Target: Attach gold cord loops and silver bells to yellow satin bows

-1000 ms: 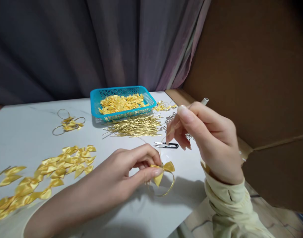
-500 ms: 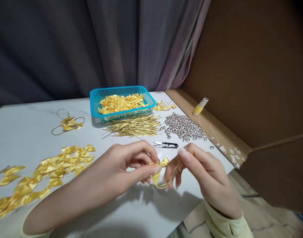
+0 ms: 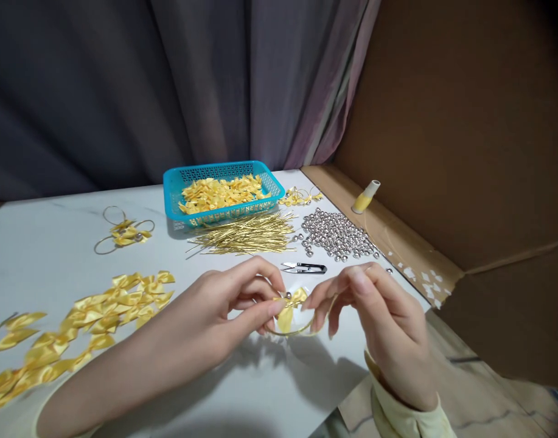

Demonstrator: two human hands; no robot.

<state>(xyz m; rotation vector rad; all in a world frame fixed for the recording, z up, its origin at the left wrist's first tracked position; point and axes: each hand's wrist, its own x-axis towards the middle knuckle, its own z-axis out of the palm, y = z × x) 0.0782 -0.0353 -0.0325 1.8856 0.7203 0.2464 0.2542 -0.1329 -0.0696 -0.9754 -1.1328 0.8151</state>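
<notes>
Pinching a small yellow bow (image 3: pixel 288 309) between thumb and forefinger, my left hand (image 3: pixel 224 313) keeps a closed grip on its knot, just in front of the snips (image 3: pixel 305 267) on the desk (image 3: pixel 45 258). A silver bead (image 3: pixel 288 295) sits at the bow's centre, and a gold loop (image 3: pixel 301 328) curls beneath it. My right hand (image 3: pixel 379 322) has its fingertips nipped onto that loop's far end. I judge the tying-on step is under way; next calls for a steady pull without slipping the bead. Beyond the snips lie the gold wires (image 3: pixel 246 234), the silver beads (image 3: pixel 336 234) and the blue basket (image 3: pixel 224 173); loose bows (image 3: pixel 105 307) sit far to their left.
</notes>
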